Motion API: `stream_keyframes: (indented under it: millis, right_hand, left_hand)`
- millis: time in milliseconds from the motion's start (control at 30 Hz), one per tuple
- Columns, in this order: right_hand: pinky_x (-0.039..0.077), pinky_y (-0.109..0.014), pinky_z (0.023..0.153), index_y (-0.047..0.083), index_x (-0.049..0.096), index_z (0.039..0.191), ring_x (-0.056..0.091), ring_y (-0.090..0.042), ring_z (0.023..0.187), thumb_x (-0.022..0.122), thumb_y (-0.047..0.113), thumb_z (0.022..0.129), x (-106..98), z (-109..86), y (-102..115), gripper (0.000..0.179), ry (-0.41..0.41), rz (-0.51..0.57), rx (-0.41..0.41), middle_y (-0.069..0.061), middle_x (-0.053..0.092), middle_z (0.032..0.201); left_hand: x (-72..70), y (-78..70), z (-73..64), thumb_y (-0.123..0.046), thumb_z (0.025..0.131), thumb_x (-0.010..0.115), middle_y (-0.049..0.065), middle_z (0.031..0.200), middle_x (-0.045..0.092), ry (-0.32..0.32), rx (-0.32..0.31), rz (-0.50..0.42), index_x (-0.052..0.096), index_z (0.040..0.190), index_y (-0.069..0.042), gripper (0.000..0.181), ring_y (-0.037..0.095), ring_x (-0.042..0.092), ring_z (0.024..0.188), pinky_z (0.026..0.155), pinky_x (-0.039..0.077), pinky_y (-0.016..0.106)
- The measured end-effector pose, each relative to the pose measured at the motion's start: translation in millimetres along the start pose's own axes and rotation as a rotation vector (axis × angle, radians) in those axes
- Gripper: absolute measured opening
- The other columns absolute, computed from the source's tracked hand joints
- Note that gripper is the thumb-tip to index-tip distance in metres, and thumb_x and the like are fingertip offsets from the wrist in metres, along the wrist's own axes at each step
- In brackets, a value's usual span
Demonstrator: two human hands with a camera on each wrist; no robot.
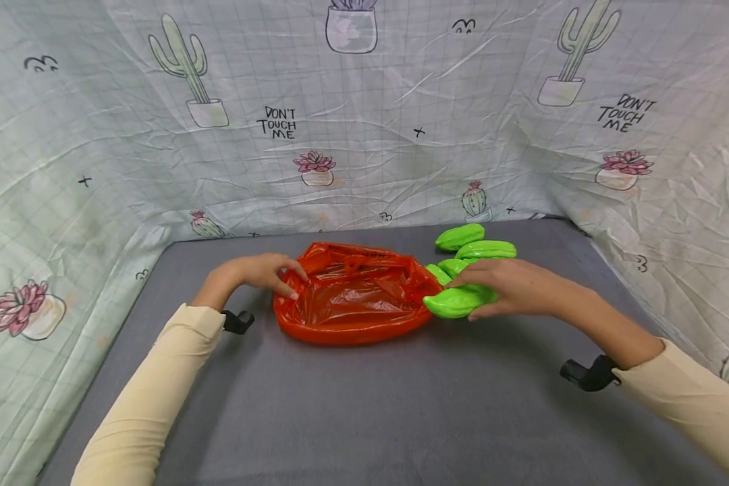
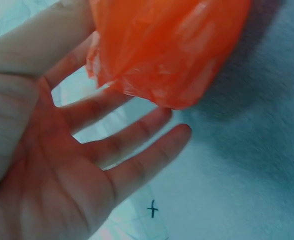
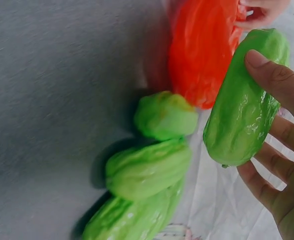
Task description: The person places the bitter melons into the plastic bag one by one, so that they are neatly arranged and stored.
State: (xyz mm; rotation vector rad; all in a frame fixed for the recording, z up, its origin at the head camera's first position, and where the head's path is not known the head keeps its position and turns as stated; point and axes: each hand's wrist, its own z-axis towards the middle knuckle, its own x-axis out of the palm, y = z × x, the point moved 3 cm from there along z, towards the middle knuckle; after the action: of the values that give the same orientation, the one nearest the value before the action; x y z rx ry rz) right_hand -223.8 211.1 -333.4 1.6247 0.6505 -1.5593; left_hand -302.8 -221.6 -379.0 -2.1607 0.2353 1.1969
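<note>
A red plastic bag [image 1: 352, 331] lies with its mouth spread wide on the grey tabletop. My left hand [image 1: 261, 272] is at its left rim, with thumb and forefinger around the plastic; in the left wrist view the other fingers [image 2: 142, 170] are stretched out beside the bag [image 2: 162, 55]. My right hand [image 1: 510, 290] grips a glossy green ridged fruit [image 1: 455, 304] at the bag's right side. In the right wrist view, the thumb presses one face of this held fruit [image 3: 247, 105], with the fingers behind it.
Several more green ridged fruits [image 1: 486, 250] lie grouped behind my right hand, right of the bag. Grey cloth [image 1: 352, 418] covers the table. A patterned fabric backdrop [image 1: 364, 182] rises behind and on both sides.
</note>
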Motion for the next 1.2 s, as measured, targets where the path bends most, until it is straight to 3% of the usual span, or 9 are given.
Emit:
stream_keyframes:
  millis: [367,633,867,1000,1200]
  right_hand:
    - [0.051,-0.048,0.099,0.016,0.068,0.129,0.061,-0.027,0.121,0.086,0.035,0.082,0,30.1,8,0.053,0.000,0.018,-0.046,-0.002,0.068,0.128]
    - [0.051,-0.044,0.097,0.015,0.068,0.130,0.061,-0.022,0.117,0.086,0.035,0.083,-3,49.6,12,0.054,-0.009,0.061,-0.049,0.001,0.068,0.124]
    - [0.051,-0.045,0.097,0.015,0.067,0.132,0.062,-0.023,0.117,0.085,0.034,0.084,-8,64.0,11,0.054,-0.011,0.062,-0.079,-0.002,0.067,0.126]
    - [0.051,-0.046,0.097,0.013,0.067,0.132,0.062,-0.026,0.117,0.085,0.035,0.084,-12,74.0,14,0.056,-0.004,0.044,-0.102,-0.004,0.067,0.127]
    - [0.051,-0.046,0.098,0.015,0.068,0.132,0.063,-0.025,0.117,0.085,0.038,0.083,-17,86.7,18,0.057,-0.012,0.041,-0.122,-0.004,0.068,0.127]
  left_hand:
    - [-5.8,-6.3,0.6,-0.028,0.094,0.075,0.016,0.140,0.057,0.033,-0.081,-0.094,0.068,0.130,-0.011,0.040,0.036,0.046,0.131,0.108,0.040,0.056]
    - [-6.0,-8.1,-2.4,-0.026,0.093,0.077,0.015,0.137,0.058,0.009,-0.099,-0.128,0.068,0.130,-0.012,0.041,0.032,0.050,0.123,0.098,0.050,0.046]
    - [-4.6,-8.0,-4.9,-0.025,0.092,0.077,0.015,0.134,0.057,0.003,-0.107,-0.176,0.067,0.130,-0.008,0.043,0.026,0.055,0.104,0.081,0.053,0.034]
    - [-2.9,-7.0,-5.8,-0.024,0.093,0.077,0.016,0.133,0.057,-0.008,-0.122,-0.198,0.067,0.131,-0.007,0.043,0.021,0.058,0.097,0.081,0.054,0.035]
    - [-0.4,-5.9,-5.4,-0.024,0.091,0.078,0.017,0.134,0.057,-0.032,-0.123,-0.187,0.068,0.129,-0.007,0.043,0.024,0.059,0.100,0.082,0.054,0.034]
